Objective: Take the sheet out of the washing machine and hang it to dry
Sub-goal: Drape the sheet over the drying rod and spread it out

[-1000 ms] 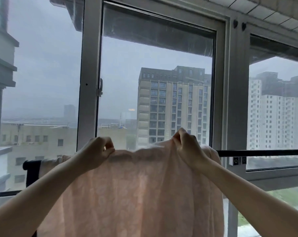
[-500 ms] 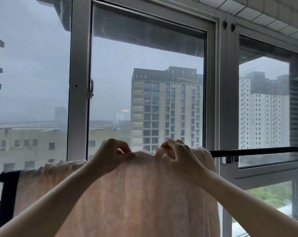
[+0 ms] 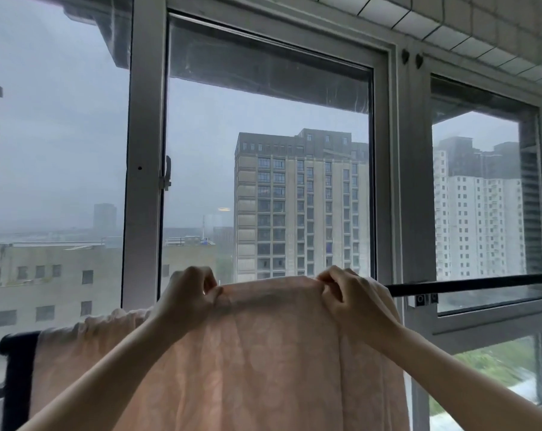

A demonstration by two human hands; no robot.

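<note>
Now both hands pinch sheet (image 3: 257, 353) top; left hand (image 3: 187, 301); right hand (image 3: 353, 301).

Dim, flat overcast daylight came only through the window (image 3: 263, 181) ahead. The scene was backlit: the sheet (image 3: 263, 362) glowed translucent pink, while the left hand (image 3: 187, 295) and right hand (image 3: 353, 301) looked muted, with soft shading and no hard shadows. Haze washed out the distant buildings (image 3: 105, 216). One small bright reflection (image 3: 223, 209) sat on the glass. The wide angle bowed the window frame (image 3: 142, 181) and tiled ceiling (image 3: 481, 32) near the edges. Greenery (image 3: 497, 362) at lower right was smeared. Detail was soft and compressed overall.
</note>
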